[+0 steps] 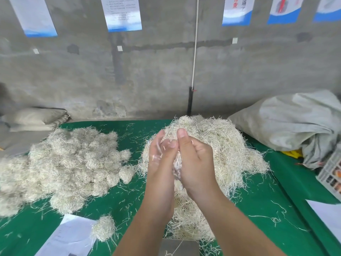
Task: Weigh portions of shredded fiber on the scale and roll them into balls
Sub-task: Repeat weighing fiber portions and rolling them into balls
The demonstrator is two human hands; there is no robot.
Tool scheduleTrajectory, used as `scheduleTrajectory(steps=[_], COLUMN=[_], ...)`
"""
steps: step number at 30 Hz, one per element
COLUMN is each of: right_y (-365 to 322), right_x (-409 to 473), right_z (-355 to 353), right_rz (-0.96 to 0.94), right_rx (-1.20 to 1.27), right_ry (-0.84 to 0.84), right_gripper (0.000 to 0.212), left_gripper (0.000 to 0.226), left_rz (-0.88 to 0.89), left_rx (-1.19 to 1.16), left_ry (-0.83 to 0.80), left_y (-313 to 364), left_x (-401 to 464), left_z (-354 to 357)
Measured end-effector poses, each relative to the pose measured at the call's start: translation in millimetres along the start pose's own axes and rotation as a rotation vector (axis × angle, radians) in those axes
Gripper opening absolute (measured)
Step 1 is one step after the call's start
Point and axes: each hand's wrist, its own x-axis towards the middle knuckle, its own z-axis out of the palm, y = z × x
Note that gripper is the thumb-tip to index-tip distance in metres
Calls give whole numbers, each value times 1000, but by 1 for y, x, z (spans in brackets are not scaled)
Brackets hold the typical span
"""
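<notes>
Both hands up at frame center, palms facing each other w/ a small wad of fiber [177, 164] pressed between them. Left hand [160, 156] is blurred, fingers straight and flat against the wad; right hand [195, 159] cups it from the other side, fingers lightly bent, thumb up at 12 o'clock. Can't tell how much fiber sits inside, since only a pale strip shows in the gap btw the palms. Directly behind the hands, from 12 to 3 o'clock, a big loose heap of shredded fiber [225, 145] lies on the green table [273, 228], trailing down toward the wrists. At 9 o'clock, well apart from the hands, a wide pile of finished balls [70, 163] covers the left part of the table. One single ball [103, 228] sits alone at approx 7 o'clock, just beside a white paper sheet [68, 237]. At 6 o'clock, under the forearms, the grey metal scale platform [178, 247] shows at the frame edge w/ a few strands on it. Grey sack [287, 122] lies at 2 o'clock on the table's right side; folded sacks [35, 118] at 10 o'clock. Stray strands scattered over the cloth. Concrete wall [156, 71] behind w/ posters along the top.
</notes>
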Motion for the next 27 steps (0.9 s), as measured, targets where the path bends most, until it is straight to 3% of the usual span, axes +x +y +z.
scheduleTrajectory(steps=[2,4,6,8,10,13,14,15,17,19,20,22,23,25,27], right_y=[3,6,12,17,13,9,5,2,3,11,14,26,31,43,55], right_x=[-4,-9,-14,-17,-17,-18,-17,-15,-14,-17,-22,-34,-38,-42,-42], right_z=[4,7,8,7,8,-4,-10,-16,-26,-25,-19,-6,-1,-1,-7], right_rz=[-49,-71,-145,-242,-231,-38,49,126,212,265,302,370,387,372,408], right_rx=[-49,-130,-255,-477,-589,-464,-378,-273,-69,44,45,18,13,-26,-108], right_ry=[-23,-41,-74,-17,-52,-311,-323,-265,-33,67,0,-136,-111,-19,70], right_gripper=[46,32,19,39,45,38,28,19,23,15,14,46,52,42,17], left_gripper=[59,58,60,59,67,59,57,57,61,76,74,66,66,71,62], left_rz=[-123,-235,-238,-213,-205,-197,-179,-147,-125,-119,-89,-55,-79,-153,-144], left_rx=[-103,-186,-181,-160,-193,-311,-329,-333,-307,-206,-86,234,320,303,258], left_ry=[-14,-81,-63,-4,33,255,354,429,489,442,349,145,114,139,173], left_y=[0,0,0,0,-1,-1,2,4,7,1,-9,-35,-47,-58,-60], left_x=[-6,-11,-10,-8,-7,6,13,20,26,20,14,2,-4,-11,-11], left_z=[-1,-3,-8,-8,-6,-15,-23,-32,-43,-39,-35,-27,-24,-27,-39])
